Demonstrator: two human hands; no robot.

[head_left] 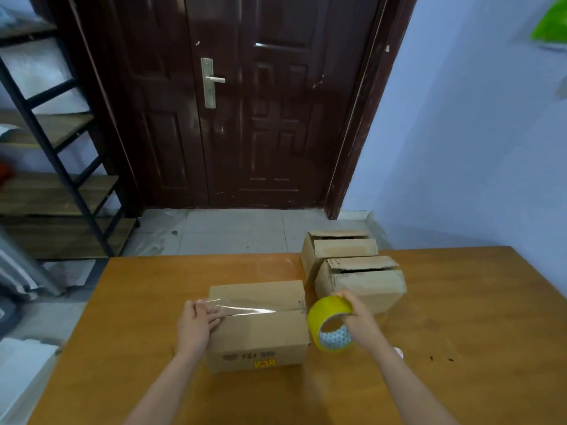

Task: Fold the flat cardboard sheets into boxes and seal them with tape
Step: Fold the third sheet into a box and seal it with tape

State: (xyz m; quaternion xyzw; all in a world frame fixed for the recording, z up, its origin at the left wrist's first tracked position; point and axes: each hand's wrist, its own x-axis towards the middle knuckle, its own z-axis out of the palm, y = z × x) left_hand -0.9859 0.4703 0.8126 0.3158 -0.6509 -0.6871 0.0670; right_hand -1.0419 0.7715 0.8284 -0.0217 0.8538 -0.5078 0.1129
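On the near middle of the orange wooden counter [122,332] sits the closed brown cardboard box [260,332]. The left hand [196,323] presses flat, straight fingers on the clear tape strip [254,309] at the box's left edge. The right hand [360,317] grips the yellow tape roll [328,317] just beside its right end. The box looks light and likely to slide; the tape is thin and clingy. Two open-topped cardboard boxes [365,280] stand behind, close to the roll.
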